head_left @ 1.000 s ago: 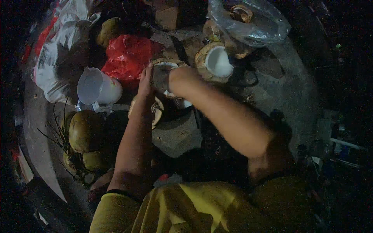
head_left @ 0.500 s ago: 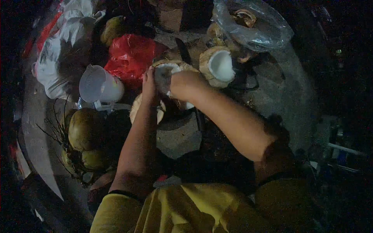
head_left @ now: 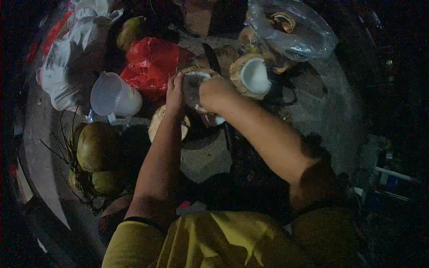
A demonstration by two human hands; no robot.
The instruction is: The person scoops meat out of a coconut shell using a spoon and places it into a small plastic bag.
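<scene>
An opened coconut (head_left: 191,91) lies with its white-edged hollow facing up, its inside dark grey. My left hand (head_left: 175,93) grips its left side, fingers along the rim. My right hand (head_left: 216,93) is closed in a fist at the right of the opening; what it holds, if anything, is hidden. Just right of it sits a second cut coconut (head_left: 254,76) showing thick white flesh. A pale cut husk piece (head_left: 157,125) lies beneath my left wrist. A dark, long blade-like thing (head_left: 211,58) sticks out behind the coconut I hold.
A clear plastic jug (head_left: 107,94) lies tipped at the left, beside a red plastic bag (head_left: 149,62). Whole green coconuts (head_left: 96,147) on a stem stand at near left. White bags (head_left: 73,67) fill the far left; a clear bag (head_left: 308,38) holds husk scraps at far right.
Both hands stay at the coconut, with only a slight shift. The right fist has moved a little to the right within the view, and more of the hollow shows.
</scene>
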